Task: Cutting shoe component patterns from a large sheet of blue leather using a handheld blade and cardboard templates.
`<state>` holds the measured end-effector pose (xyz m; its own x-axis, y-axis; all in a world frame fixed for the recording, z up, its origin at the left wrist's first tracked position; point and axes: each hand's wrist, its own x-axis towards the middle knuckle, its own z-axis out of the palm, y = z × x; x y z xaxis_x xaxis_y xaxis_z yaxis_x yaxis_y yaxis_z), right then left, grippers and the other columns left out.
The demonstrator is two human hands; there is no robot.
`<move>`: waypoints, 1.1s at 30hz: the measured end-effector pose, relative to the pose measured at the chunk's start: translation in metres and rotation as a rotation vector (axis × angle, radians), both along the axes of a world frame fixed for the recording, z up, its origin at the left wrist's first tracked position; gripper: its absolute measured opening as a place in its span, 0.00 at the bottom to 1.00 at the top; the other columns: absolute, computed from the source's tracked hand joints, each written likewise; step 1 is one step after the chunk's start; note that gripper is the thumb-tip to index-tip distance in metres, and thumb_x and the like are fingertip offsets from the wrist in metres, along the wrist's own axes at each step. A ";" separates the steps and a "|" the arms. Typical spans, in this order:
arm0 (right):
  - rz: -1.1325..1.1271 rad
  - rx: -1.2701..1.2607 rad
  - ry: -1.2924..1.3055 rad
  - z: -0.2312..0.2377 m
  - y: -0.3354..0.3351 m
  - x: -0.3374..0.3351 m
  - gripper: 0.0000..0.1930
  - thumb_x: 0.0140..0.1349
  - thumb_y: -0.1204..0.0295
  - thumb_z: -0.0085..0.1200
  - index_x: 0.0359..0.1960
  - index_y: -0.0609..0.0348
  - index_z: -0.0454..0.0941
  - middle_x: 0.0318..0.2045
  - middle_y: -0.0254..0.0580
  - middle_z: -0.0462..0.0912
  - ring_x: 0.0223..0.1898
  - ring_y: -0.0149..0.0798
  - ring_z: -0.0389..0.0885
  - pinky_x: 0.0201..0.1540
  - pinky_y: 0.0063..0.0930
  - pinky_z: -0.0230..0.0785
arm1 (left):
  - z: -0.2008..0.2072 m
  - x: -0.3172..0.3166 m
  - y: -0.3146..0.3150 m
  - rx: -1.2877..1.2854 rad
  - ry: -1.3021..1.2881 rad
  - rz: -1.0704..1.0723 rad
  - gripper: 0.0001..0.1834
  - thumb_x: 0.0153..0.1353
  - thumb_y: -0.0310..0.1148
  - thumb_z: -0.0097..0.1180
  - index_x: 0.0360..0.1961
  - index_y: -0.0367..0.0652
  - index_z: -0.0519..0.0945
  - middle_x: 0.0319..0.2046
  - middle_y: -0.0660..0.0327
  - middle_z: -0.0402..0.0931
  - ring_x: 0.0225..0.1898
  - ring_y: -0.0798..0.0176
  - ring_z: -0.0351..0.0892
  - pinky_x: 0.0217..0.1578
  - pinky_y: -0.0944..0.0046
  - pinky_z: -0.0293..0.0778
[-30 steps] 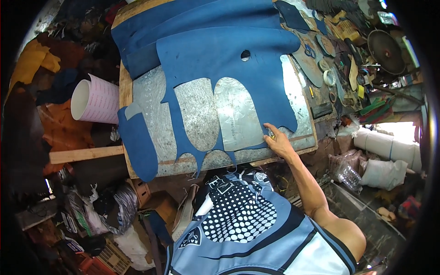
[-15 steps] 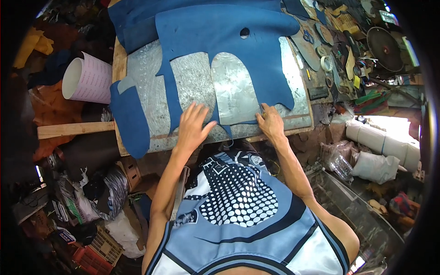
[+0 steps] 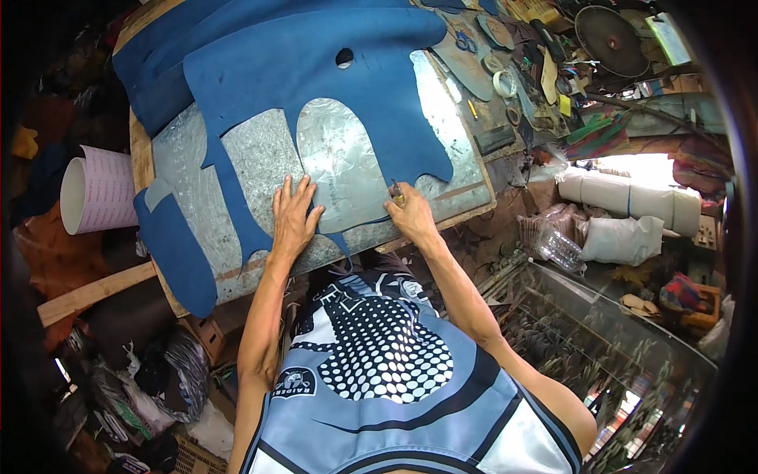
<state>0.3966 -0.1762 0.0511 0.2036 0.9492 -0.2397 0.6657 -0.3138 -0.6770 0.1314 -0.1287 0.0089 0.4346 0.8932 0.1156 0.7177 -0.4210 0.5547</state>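
Note:
A blue leather sheet (image 3: 260, 75) with large cut-outs and a round hole lies on a metal-topped board (image 3: 189, 146). A pale grey, round-topped piece (image 3: 339, 162) lies amid the leather, with a thin blue edge along its bottom. My left hand (image 3: 292, 217) rests with its fingers stretched out by that piece's lower left side. At its lower right corner, my right hand (image 3: 410, 213) is closed around a small brass-coloured tool (image 3: 397, 193) with a thin tip; its exact kind is unclear. A separate rounded blue leather piece (image 3: 175, 253) hangs over the board's near left edge.
A pink-and-white paper roll (image 3: 99, 189) stands left of the board, above a wooden bar (image 3: 99, 292). Blue-handled scissors (image 3: 466, 41), tape rolls (image 3: 504, 83) and a fan (image 3: 612, 41) are at the far right. White wrapped rolls (image 3: 628, 197) lie right, beyond a glass case (image 3: 584, 316).
The whole view has shifted, so the board appears farther left and tilted. My left fingers lie closer to the grey piece. The tool in my right hand shows more plainly.

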 end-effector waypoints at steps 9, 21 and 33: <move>0.073 -0.166 -0.097 0.025 0.010 -0.001 0.24 0.60 0.68 0.55 0.60 0.54 0.71 0.48 0.60 0.82 0.48 0.61 0.81 0.50 0.50 0.73 | 0.002 -0.015 0.035 -0.047 -0.026 0.151 0.34 0.61 0.37 0.61 0.68 0.41 0.66 0.67 0.53 0.66 0.74 0.41 0.50 0.71 0.41 0.44; 0.185 -0.044 -0.068 0.010 0.011 0.005 0.30 0.60 0.67 0.61 0.64 0.57 0.69 0.53 0.58 0.79 0.55 0.57 0.78 0.55 0.42 0.71 | -0.008 -0.018 0.045 -0.041 -0.059 0.022 0.48 0.57 0.49 0.65 0.73 0.42 0.56 0.66 0.60 0.69 0.75 0.46 0.46 0.73 0.41 0.37; 0.214 -0.058 -0.084 0.011 0.008 0.007 0.31 0.60 0.65 0.62 0.65 0.54 0.70 0.56 0.55 0.79 0.56 0.56 0.78 0.57 0.40 0.71 | -0.010 -0.019 0.043 -0.052 -0.062 -0.006 0.46 0.57 0.49 0.64 0.72 0.43 0.59 0.66 0.60 0.70 0.76 0.48 0.46 0.74 0.43 0.37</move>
<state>0.4039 -0.1680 0.0616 0.0205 0.9580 -0.2860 0.7746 -0.1961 -0.6013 0.1119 -0.0854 -0.0010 0.4332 0.8962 0.0956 0.6791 -0.3943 0.6192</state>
